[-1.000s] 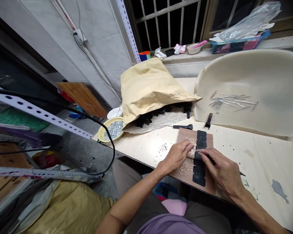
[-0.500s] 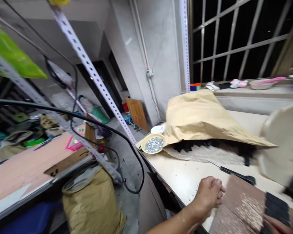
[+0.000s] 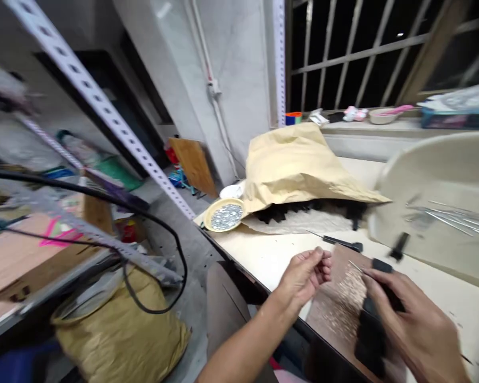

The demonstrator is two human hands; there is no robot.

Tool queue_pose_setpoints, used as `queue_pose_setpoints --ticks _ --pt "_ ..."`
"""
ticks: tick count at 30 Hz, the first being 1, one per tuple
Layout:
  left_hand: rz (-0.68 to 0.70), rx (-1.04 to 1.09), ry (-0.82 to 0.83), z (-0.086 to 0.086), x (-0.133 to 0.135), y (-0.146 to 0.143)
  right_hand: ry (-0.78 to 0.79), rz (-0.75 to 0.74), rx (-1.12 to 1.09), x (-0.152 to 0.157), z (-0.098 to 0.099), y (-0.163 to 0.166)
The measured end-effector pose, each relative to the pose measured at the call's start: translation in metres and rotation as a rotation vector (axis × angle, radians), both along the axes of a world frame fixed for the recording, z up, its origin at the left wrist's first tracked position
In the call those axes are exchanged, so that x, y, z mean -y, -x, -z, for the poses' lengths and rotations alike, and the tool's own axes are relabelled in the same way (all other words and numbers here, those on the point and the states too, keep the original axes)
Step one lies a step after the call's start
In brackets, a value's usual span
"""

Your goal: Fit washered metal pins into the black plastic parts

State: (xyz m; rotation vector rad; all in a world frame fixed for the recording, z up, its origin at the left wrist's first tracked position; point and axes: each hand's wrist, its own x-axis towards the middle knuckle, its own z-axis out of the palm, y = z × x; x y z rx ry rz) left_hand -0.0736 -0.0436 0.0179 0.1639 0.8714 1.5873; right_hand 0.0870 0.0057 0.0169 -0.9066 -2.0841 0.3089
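Note:
My left hand is over the front edge of the table, its fingers curled and the thumb pressed to the forefinger. Anything in that pinch is too small to make out. Opposite it, my right hand pinches a thin metal rod that points toward the left hand. Beneath both lies a worn brown board, scuffed pale in its middle. Black pieces lie on the board, partly hidden by my right hand. Behind the board rests a thin-shafted tool with a black handle.
A paper sack with black parts in its mouth stands behind. A yellow dish of small metal pieces sits at the table's left corner. A cream basin holds metal rods; a black piece lies before it. A black cable hangs left.
The view has swung right. My right hand has come fully into view over the board with the thin rod. My left hand has turned, showing more of its palm side.

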Motion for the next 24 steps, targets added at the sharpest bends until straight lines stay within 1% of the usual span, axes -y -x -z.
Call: queue_pose_setpoints --ticks 3,6,10,14,24 --pt "0.034 0.061 -0.001 0.004 -0.004 -0.008 0.035 0.02 0.104 0.007 -0.004 -0.003" --pt "0.05 0.077 -0.013 0.002 -0.007 -0.015 0.046 0.044 0.16 0.013 -0.004 0.001" --pt "0.064 0.048 -0.06 -0.003 -0.005 -0.025 0.049 0.056 0.168 0.016 -0.006 -0.002" --pt "0.053 0.009 -0.059 -0.007 0.002 -0.034 0.034 0.055 0.146 0.023 -0.008 -0.01" --pt "0.044 -0.107 -0.075 -0.015 0.03 -0.058 -0.168 0.153 0.111 0.053 -0.003 -0.027"
